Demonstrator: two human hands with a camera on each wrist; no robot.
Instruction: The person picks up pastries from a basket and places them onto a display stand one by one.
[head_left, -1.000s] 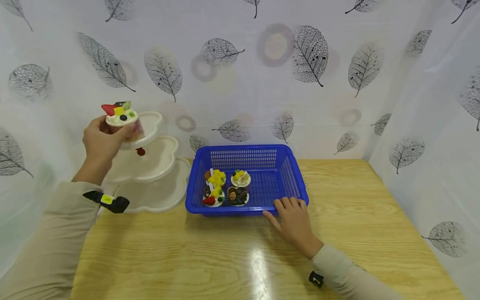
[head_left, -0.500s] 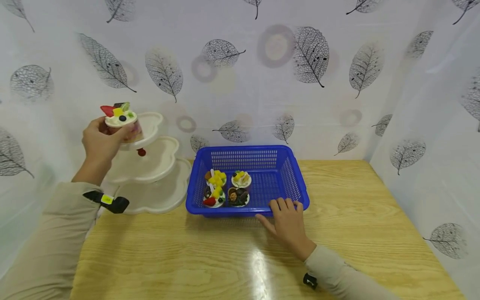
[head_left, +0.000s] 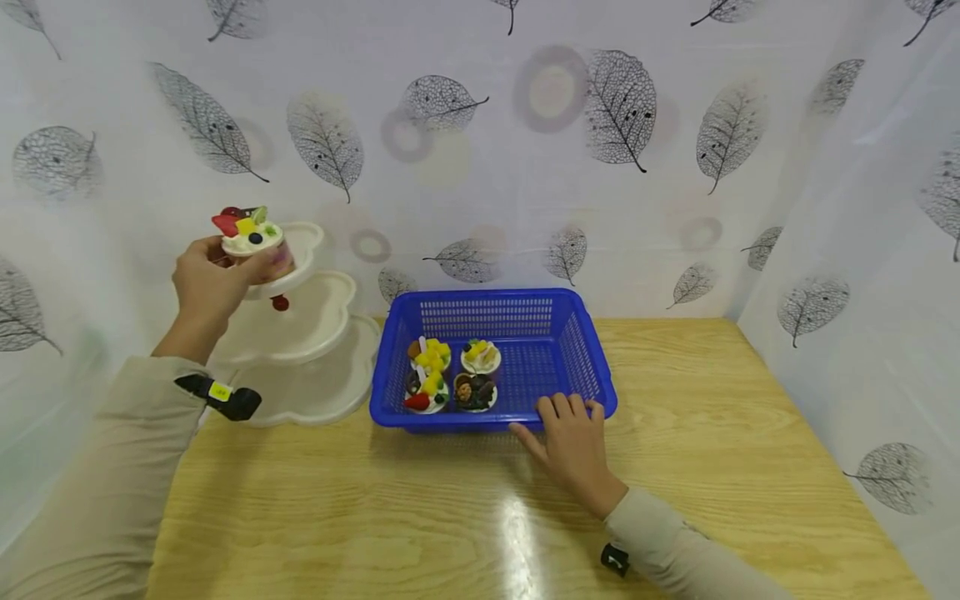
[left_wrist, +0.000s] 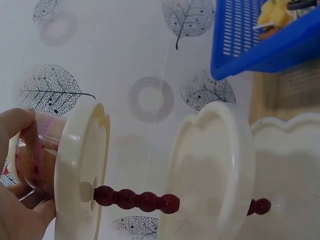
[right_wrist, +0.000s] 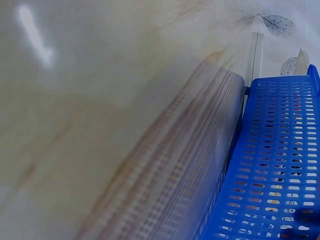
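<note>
My left hand grips a clear dessert cup topped with cream, strawberry and other fruit pieces. The cup is at the top tier of a cream three-tier stand; in the left wrist view its base comes right up to that tier. My right hand rests on the front rim of a blue plastic basket, fingers over the edge and thumb on the near side. Several fruit-topped dessert cups fill the basket's left part. The right wrist view shows the basket's slotted side, with the hand mostly out of sight.
Dark red beaded posts join the tiers of the stand. The wooden table runs in front of basket and stand. A white leaf-printed curtain hangs behind and along both sides.
My left hand has shifted slightly right with the cup over the top tier. My right hand has slid a little left along the basket rim.
</note>
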